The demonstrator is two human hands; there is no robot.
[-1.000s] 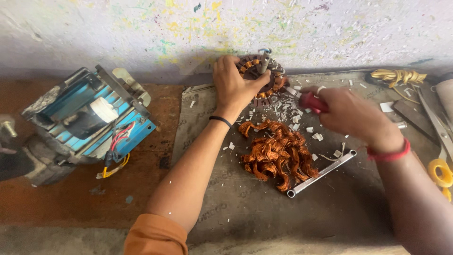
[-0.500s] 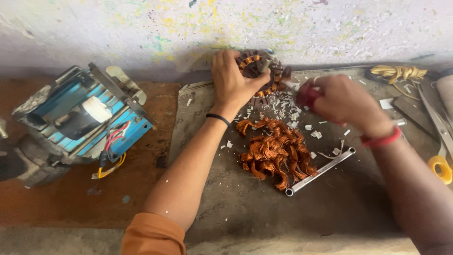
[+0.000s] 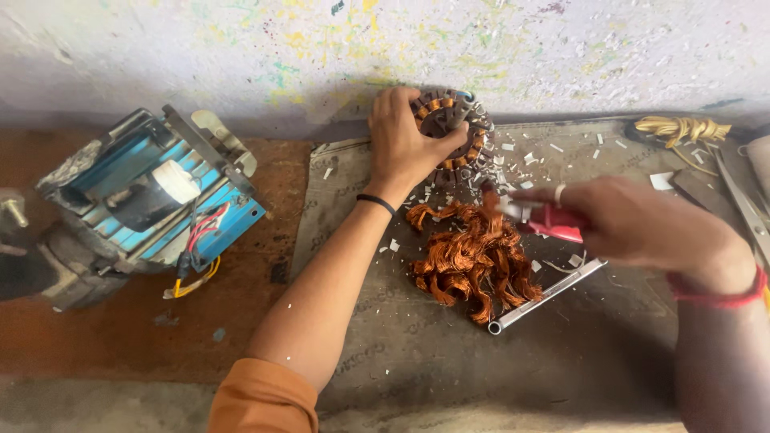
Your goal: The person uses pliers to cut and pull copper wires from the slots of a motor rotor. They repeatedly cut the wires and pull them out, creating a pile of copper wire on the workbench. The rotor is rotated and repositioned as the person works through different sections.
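- Since a second ago, my right hand (image 3: 634, 228) has pulled back from the wound ring and is now hanging blurred over the near edge of the copper pile, while my left hand (image 3: 405, 144) is staying where it was.
- My left fingers are wrapping around one round motor stator (image 3: 453, 128), thumb on its near right edge and fingertips over its far left rim, clamped on it against the wall.
- One stator is all I am counting; it is a ring of metal teeth with copper coils still sitting in its slots.
- My right fingers are closed together around one red-handled tool (image 3: 553, 220); its working tip is too blurred for me to tell its shape.
- One loose pile of stripped copper wire (image 3: 473, 261) is lying just below my left wrist and touching the space under my right fingertips.
- One silver metal tube (image 3: 545, 295) is lying slanted just under my right palm, its lower end beside the copper pile.
- Many small white paper scraps (image 3: 529, 156) are scattering between both sets of fingers; too many for me to count.
- One grey mat (image 3: 401, 353) is bearing the stator, the pile, the tube and the scraps.
- One blue motor housing (image 3: 144, 204) with red and yellow leads is sitting well left of my left forearm.
- One yellow cord bundle (image 3: 682, 128) is lying beyond my right knuckles.
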